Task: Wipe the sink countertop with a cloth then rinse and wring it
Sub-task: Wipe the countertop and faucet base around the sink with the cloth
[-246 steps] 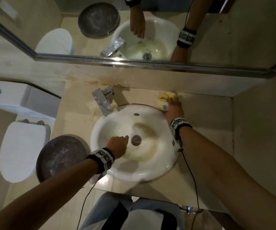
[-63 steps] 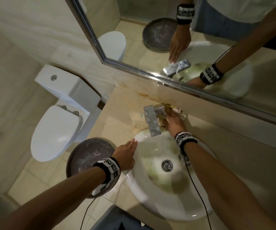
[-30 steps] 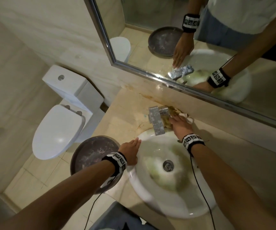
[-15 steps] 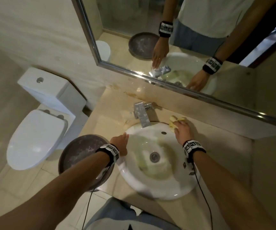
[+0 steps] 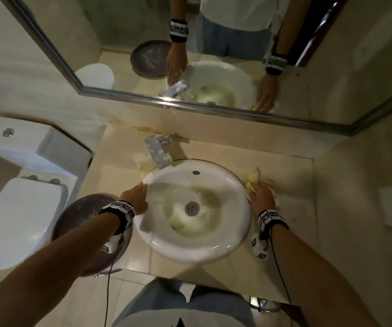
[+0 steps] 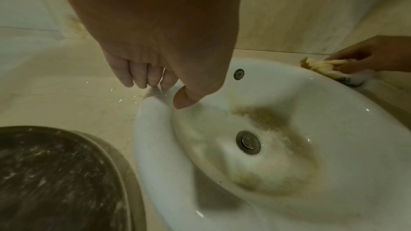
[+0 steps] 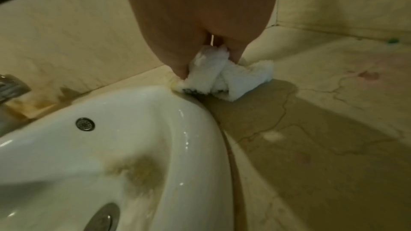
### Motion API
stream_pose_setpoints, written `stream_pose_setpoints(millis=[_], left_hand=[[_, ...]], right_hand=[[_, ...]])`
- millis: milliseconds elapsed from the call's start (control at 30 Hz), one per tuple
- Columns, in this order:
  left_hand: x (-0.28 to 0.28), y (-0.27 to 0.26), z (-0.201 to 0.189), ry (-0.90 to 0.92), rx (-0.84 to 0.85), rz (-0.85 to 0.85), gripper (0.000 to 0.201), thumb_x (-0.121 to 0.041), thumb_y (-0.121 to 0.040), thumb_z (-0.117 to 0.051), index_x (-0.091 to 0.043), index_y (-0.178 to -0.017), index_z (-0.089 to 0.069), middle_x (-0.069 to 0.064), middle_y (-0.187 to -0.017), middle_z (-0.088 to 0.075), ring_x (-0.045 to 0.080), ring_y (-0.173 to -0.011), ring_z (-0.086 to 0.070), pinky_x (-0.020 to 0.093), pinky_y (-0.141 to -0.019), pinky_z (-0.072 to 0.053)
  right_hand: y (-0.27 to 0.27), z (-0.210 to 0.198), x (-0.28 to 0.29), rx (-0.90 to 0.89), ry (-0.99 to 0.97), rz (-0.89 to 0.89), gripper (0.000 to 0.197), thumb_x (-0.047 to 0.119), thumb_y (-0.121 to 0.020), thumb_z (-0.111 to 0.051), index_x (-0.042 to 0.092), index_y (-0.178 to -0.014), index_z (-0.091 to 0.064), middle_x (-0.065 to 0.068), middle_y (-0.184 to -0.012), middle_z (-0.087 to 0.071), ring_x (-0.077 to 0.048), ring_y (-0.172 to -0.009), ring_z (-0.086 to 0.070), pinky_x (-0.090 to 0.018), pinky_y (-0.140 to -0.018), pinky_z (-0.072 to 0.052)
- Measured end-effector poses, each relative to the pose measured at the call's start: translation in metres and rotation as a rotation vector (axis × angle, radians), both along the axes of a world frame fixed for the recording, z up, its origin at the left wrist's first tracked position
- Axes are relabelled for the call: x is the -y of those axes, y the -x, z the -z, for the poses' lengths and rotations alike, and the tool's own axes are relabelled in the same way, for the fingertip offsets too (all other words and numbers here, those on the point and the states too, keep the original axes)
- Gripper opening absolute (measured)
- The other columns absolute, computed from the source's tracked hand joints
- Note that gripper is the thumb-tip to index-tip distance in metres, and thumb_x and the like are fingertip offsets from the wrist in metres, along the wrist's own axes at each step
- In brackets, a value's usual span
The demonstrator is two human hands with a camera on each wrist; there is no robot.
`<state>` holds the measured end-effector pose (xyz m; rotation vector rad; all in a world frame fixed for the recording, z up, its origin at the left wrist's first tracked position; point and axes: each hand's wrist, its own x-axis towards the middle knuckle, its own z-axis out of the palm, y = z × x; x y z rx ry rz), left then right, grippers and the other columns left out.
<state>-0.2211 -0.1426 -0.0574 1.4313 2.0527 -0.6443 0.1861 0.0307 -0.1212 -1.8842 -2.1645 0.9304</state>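
Beige stone tabletop (image 5: 291,208) under a framed mirror (image 5: 129,95), carrying an oval white basin (image 5: 237,185) with a stained bowl and a square chrome faucet (image 5: 158,152). Right hand (image 5: 262,199), grip pinching the bunched cloth (image 7: 224,78), presses it on the tabletop against the basin's right rim. Left hand (image 5: 136,197), fingers spread straight and holding nothing, rests on the left rim. Judged soft, light and limp; probably damp, so heavier once rinsed. Best gathered as one wad for wiping, then taken at both ends to wring. No brand or writing is legible; the wristbands (image 5: 272,220) bear only square markers.
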Motion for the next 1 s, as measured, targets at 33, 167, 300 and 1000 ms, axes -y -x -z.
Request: stream_pose_setpoints(millis=[33, 167, 300, 1000], left_hand=[[0.000, -0.002, -0.001, -0.005, -0.002, -0.024, 0.075, -0.032, -0.096, -0.043, -0.018, -0.159, -0.004, 0.002, -0.167, -0.004, 0.020, -0.150, -0.020, 0.038, -0.115, -0.032], [0.003, -0.013, -0.006, -0.042, 0.021, -0.118, 0.075, -0.031, -0.095, -0.045, -0.019, -0.159, -0.006, 0.002, -0.165, -0.012, 0.024, -0.147, -0.028, 0.040, -0.115, -0.033], [0.013, -0.022, -0.016, -0.062, 0.036, -0.162, 0.076, -0.029, -0.096, -0.044, -0.019, -0.159, -0.005, 0.002, -0.166, -0.009, 0.023, -0.149, -0.024, 0.038, -0.117, -0.031], [0.169, 0.132, -0.012, -0.222, 0.032, -0.253, 0.102, -0.060, -0.084, -0.061, -0.013, -0.158, -0.010, 0.008, -0.165, -0.015, 0.025, -0.150, -0.020, 0.039, -0.120, -0.024]], right_hand=[[0.001, -0.003, 0.001, -0.034, -0.002, 0.009, 0.035, 0.011, -0.093, -0.058, 0.011, -0.128, -0.065, -0.018, -0.125, -0.062, -0.034, -0.113, -0.059, -0.028, -0.093, -0.041], [0.007, -0.014, 0.007, -0.128, -0.041, 0.014, 0.040, 0.007, -0.093, -0.059, 0.008, -0.133, -0.062, -0.018, -0.132, -0.061, -0.035, -0.122, -0.055, -0.029, -0.101, -0.039], [0.019, -0.016, 0.012, -0.154, -0.069, 0.038, 0.039, 0.007, -0.094, -0.059, 0.008, -0.133, -0.062, -0.020, -0.133, -0.060, -0.038, -0.124, -0.055, -0.038, -0.105, -0.043], [0.298, -0.057, 0.178, -0.223, -0.312, -0.777, 0.040, 0.007, -0.092, -0.063, 0.016, -0.131, -0.063, -0.006, -0.139, -0.058, -0.025, -0.126, -0.053, -0.041, -0.104, -0.050]])
